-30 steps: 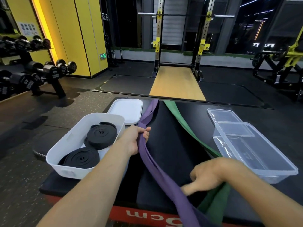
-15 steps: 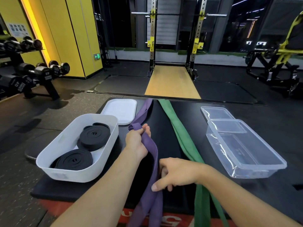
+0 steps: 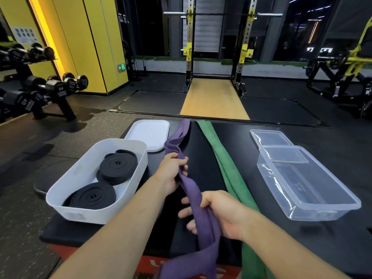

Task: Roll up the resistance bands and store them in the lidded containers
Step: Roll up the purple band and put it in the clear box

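Observation:
A long purple resistance band (image 3: 194, 200) runs down the middle of the black platform (image 3: 302, 248) and hangs over its near edge. My left hand (image 3: 171, 174) grips it at its bunched upper part. Lower down, my right hand (image 3: 221, 213) holds the same band, fingers wrapped round it. To the right, a green band (image 3: 225, 168) lies flat and straight, also hanging over the front edge. At the left stands a white bin (image 3: 80, 178) with two rolled black bands (image 3: 117, 168) inside. An empty clear container (image 3: 308, 186) sits at the right.
A white lid (image 3: 149, 133) lies behind the white bin. A clear lid (image 3: 269, 137) lies behind the clear container. Beyond the platform are a dumbbell rack (image 3: 40, 87) at the left, a squat rack (image 3: 217, 47) ahead and a gym machine (image 3: 342, 73) at the right.
My right hand has moved from resting beside the purple band to gripping it. The left hand keeps its hold, and the band is now more gathered and twisted between my hands.

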A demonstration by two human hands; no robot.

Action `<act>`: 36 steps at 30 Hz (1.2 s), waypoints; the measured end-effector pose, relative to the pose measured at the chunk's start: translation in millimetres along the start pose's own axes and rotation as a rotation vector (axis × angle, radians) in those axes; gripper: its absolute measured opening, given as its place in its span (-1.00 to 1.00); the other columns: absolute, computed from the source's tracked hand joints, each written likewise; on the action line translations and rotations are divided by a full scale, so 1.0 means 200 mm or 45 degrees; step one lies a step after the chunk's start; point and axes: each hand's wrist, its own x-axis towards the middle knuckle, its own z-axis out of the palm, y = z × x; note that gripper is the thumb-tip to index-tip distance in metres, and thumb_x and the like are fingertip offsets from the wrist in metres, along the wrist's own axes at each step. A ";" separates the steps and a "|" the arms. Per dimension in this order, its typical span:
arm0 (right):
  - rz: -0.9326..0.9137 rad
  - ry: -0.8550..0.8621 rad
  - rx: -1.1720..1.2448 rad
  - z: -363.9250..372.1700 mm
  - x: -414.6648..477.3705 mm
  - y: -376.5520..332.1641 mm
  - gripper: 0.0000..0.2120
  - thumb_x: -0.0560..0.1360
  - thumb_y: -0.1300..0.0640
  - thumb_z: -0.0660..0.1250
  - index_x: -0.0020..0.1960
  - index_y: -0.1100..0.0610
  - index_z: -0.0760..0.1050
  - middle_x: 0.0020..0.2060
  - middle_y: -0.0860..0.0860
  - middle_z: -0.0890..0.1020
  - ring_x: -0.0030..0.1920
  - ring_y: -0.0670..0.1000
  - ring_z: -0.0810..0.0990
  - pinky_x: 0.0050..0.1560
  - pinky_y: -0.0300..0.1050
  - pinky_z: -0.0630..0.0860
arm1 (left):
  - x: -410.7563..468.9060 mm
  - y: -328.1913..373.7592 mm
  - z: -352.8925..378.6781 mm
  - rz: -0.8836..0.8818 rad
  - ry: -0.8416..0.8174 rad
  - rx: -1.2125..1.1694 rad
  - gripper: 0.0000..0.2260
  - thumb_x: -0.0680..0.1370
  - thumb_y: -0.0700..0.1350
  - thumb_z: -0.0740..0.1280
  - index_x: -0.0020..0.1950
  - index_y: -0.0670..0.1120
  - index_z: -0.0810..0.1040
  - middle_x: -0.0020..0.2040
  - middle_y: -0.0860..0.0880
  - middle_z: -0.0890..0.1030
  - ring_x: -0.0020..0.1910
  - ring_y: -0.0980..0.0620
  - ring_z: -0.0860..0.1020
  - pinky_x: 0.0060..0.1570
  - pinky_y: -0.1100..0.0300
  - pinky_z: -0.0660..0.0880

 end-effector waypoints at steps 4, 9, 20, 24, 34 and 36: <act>-0.093 0.014 0.060 -0.03 0.04 -0.04 -0.70 0.52 0.23 0.04 0.11 0.25 0.49 -0.33 0.18 0.58 -0.53 0.05 0.41 -0.50 -0.22 0.37 | 0.01 0.02 -0.08 -0.028 0.123 0.568 -0.75 0.54 -0.36 0.25 -0.14 -0.03 0.31 -0.36 -0.04 0.42 -0.43 0.02 0.36 -0.37 0.19 0.31; -0.046 -0.058 0.111 -0.06 0.08 -0.09 -0.63 0.63 -0.11 0.18 -0.22 0.13 0.39 -0.51 0.02 0.30 -0.47 0.04 0.36 -0.40 -0.14 0.36 | -0.03 0.01 -0.10 -0.053 0.034 0.708 -0.77 0.59 -0.27 0.30 -0.13 0.02 0.36 -0.20 -0.03 0.60 -0.25 -0.01 0.51 -0.11 0.08 0.46; -0.473 0.363 -1.298 -0.04 0.20 -0.18 -0.80 0.48 0.19 0.31 -0.13 -0.03 0.69 -0.32 -0.03 0.57 -0.28 -0.05 0.55 -0.16 -0.03 0.54 | -0.09 0.00 -0.20 0.259 0.062 1.036 -0.82 0.60 -0.14 0.35 0.00 0.00 0.34 -0.21 0.06 0.71 -0.30 -0.03 0.58 -0.14 0.06 0.49; -0.547 0.239 -1.629 -0.01 0.26 -0.15 -0.82 0.56 0.10 0.40 -0.22 -0.04 0.58 -0.24 -0.04 0.49 -0.20 0.00 0.49 -0.09 -0.06 0.45 | -0.13 0.00 -0.23 0.474 0.125 1.525 -0.91 0.64 -0.11 0.29 0.12 0.04 0.52 0.12 -0.01 0.66 0.14 -0.07 0.59 0.10 0.07 0.44; -0.584 0.308 -1.801 -0.02 0.18 -0.15 -0.76 0.35 0.00 0.57 -0.22 -0.01 0.50 -0.32 -0.10 0.57 -0.22 -0.03 0.56 -0.21 -0.10 0.46 | -0.24 -0.19 -0.45 0.971 -0.315 1.633 -0.80 0.64 0.09 0.37 0.05 -0.03 0.65 0.15 0.16 0.60 0.54 0.11 0.25 0.54 0.07 0.23; -0.441 0.271 -2.019 0.00 0.14 -0.15 -0.75 0.33 0.04 0.51 -0.20 -0.01 0.42 -0.27 -0.08 0.54 -0.15 0.06 0.56 -0.14 -0.02 0.54 | -0.26 -0.19 -0.45 0.979 -0.263 1.623 -0.80 0.67 0.05 0.31 0.01 -0.07 0.59 0.13 0.09 0.55 0.46 0.07 0.34 0.49 0.08 0.28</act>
